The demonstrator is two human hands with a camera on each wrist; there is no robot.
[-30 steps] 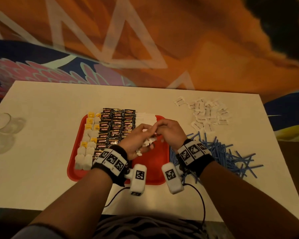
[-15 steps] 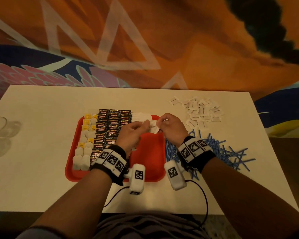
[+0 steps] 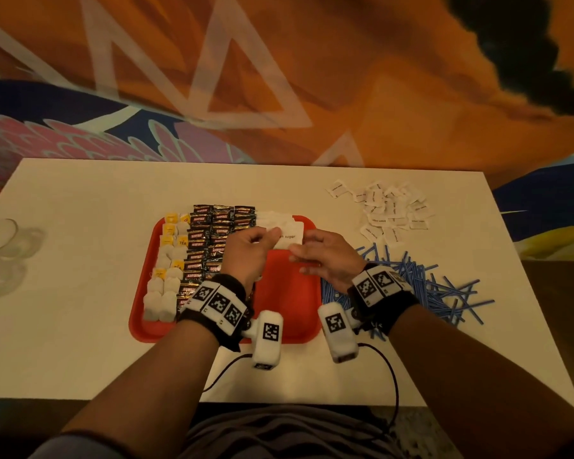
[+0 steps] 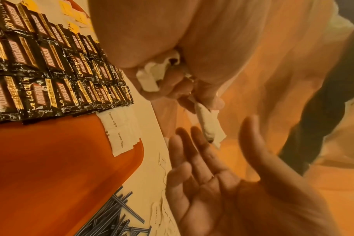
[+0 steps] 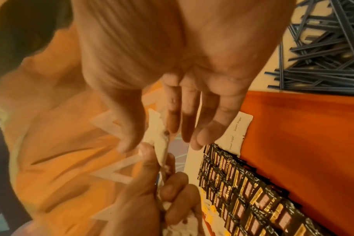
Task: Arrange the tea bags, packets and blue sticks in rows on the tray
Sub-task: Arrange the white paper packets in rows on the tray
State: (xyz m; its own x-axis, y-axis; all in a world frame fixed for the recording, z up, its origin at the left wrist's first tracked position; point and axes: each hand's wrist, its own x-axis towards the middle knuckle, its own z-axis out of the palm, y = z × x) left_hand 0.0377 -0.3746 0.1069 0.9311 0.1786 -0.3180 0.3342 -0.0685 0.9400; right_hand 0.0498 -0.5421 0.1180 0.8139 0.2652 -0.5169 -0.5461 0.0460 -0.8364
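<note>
Laying down the sugar row, one packet at a time

My left hand [image 3: 245,250] has its grip pinched on a little bunch of white sugar packets [image 4: 209,127], while my right hand [image 3: 325,256] sits loose and empty, fingers [image 4: 194,143] straight and reaching for the top one. Just past both grips, two brown sugar packets [image 4: 119,134] already lie at the far end of the red tray [image 3: 288,293]. I'd say the trick is peeling off a single packet, then butting it against the last one so the column stays straight. Left of my left grip: three columns of black coffee packets [image 3: 212,246], then two columns of tea bags [image 3: 166,273]. Right of my right grip, on the table [image 3: 80,293]: a pile of loose sugar packets [image 3: 388,210], over twenty, and blue sticks [image 3: 444,293], too tangled to count.
</note>
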